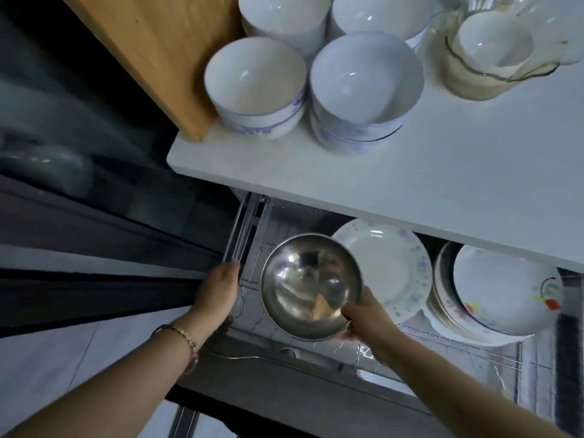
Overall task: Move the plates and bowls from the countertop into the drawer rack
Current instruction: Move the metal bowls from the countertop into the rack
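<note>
Gripping the steel bowl over the drawer rack, right fingers; left fingers' grip on rail unclear.

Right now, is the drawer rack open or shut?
Open. The drawer rack sits pulled out from under the countertop, its wire floor and plates exposed.

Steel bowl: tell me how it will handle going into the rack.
The steel bowl looks thin-walled, so probably light and rigid. Its polished surface may slip in the right hand, which grips only its rim. Its rounded base could rock on the wire drawer rack.
</note>
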A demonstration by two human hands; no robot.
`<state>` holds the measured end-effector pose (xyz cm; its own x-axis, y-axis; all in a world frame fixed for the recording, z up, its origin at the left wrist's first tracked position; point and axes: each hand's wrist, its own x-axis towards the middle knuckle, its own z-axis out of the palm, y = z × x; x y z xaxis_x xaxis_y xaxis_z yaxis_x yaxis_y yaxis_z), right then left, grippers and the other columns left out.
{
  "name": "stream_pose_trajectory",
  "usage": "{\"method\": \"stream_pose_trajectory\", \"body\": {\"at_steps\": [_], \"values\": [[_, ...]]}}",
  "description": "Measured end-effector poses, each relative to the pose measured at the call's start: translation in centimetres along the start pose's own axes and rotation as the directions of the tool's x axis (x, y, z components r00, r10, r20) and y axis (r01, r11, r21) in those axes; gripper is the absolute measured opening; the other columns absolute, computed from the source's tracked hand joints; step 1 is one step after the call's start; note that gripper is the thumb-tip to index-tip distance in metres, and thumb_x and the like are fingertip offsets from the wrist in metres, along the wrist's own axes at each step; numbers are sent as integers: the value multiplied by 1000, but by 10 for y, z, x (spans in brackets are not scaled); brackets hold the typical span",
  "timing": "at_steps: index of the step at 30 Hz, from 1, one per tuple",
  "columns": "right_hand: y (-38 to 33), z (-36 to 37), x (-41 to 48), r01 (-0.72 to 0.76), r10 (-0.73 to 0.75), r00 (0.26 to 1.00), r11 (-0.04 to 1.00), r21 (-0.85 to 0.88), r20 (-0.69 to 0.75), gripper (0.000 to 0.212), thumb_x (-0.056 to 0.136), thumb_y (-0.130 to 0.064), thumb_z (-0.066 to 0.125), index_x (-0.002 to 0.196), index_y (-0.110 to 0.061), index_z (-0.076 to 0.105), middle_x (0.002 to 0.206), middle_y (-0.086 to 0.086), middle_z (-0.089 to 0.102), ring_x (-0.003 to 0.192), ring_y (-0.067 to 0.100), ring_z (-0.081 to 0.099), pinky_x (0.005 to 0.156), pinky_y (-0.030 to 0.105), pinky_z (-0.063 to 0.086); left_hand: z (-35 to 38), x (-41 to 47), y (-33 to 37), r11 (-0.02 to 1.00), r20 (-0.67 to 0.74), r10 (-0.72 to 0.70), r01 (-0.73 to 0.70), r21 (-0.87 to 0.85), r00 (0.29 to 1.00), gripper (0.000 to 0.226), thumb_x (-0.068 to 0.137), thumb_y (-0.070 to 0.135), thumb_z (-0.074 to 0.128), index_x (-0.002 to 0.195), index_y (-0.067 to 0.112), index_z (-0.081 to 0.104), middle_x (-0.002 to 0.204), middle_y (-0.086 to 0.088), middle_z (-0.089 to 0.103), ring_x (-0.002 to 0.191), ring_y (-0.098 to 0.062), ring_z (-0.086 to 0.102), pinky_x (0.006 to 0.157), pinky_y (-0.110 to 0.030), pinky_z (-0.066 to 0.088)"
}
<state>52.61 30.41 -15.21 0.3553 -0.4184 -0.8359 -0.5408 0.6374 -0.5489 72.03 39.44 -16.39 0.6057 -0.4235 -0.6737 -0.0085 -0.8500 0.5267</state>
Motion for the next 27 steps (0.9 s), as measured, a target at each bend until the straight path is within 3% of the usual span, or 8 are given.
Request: {"method": "stream_pose_trajectory", "body": {"at_steps": [2, 5, 7, 9, 13, 19, 24, 27], "values": [[10, 30, 38, -65, 66, 997, 998, 16, -43, 13, 91, 3, 43, 93, -5, 53, 70, 7, 59, 39, 7, 58, 35, 17, 44, -9, 38, -24, 996, -31, -32, 34, 76, 999, 28, 101, 22, 34, 89, 20, 59, 91, -10, 60, 83, -22, 57, 87, -39, 46], [29, 72, 100, -182, 189, 976, 980, 80, -105, 23, 93, 2, 40, 115, 6, 40, 79, 16, 55, 27, 6, 54, 29, 14, 39, -17, 85, -50, 985, 2, -81, 80, 152, 997, 37, 101, 26, 36, 130, 10, 53, 127, -11, 59, 107, -26, 58, 90, -33, 47], [44, 91, 133, -228, 240, 963, 968, 103, -122, 30, 92, 2, 40, 122, 7, 38, 90, 23, 58, 30, 9, 56, 29, 16, 41, -15, 100, -56, 988, 67, -110, 102, 114, 992, 34, 99, 13, 37, 130, 11, 52, 112, -12, 63, 87, -22, 57, 70, -26, 44], [56, 103, 153, -273, 291, 943, 954, 121, -159, 32, 91, 3, 42, 123, 2, 37, 104, 25, 56, 48, 19, 59, 31, 19, 43, -11, 111, -62, 988, 96, -145, 139, 63, 985, 37, 95, 1, 40, 127, 12, 54, 100, -14, 63, 83, -28, 59, 68, -28, 45], [72, 114, 174, -264, 254, 921, 964, 7, -296, 37, 88, -3, 51, 124, -10, 41, 97, 13, 60, 76, 28, 57, 57, 31, 49, -8, 114, -65, 989, 62, -118, 112, 92, 991, 41, 88, -2, 43, 125, 11, 57, 94, -11, 67, 73, -27, 60, 61, -29, 45], [64, 122, 172, -264, 192, 917, 949, -173, -350, 32, 90, -10, 43, 121, -12, 48, 105, 15, 67, 93, 35, 65, 80, 43, 55, -8, 100, -58, 977, 83, -87, 69, 203, 993, 49, 95, 24, 43, 143, 15, 39, 129, -24, 57, 115, -44, 56, 84, -41, 50], [50, 116, 151, -273, 187, 940, 913, -304, -284, 39, 89, -19, 41, 126, -6, 42, 109, 17, 66, 89, 32, 63, 78, 39, 53, -8, 93, -56, 961, 137, -113, 72, 268, 984, 55, 96, 28, 44, 148, 22, 25, 137, -19, 51, 80, -19, 65, 47, -19, 42], [26, 102, 123, -255, 168, 956, 879, -402, -239, 55, 92, -28, 47, 139, -4, 32, 130, 18, 52, 109, 32, 58, 84, 37, 49, -10, 71, -29, 931, 75, -24, -5, 366, 997, 61, 95, 17, 48, 150, 15, 20, 151, -14, 26, 129, -27, 44, 79, -20, 49]]}}
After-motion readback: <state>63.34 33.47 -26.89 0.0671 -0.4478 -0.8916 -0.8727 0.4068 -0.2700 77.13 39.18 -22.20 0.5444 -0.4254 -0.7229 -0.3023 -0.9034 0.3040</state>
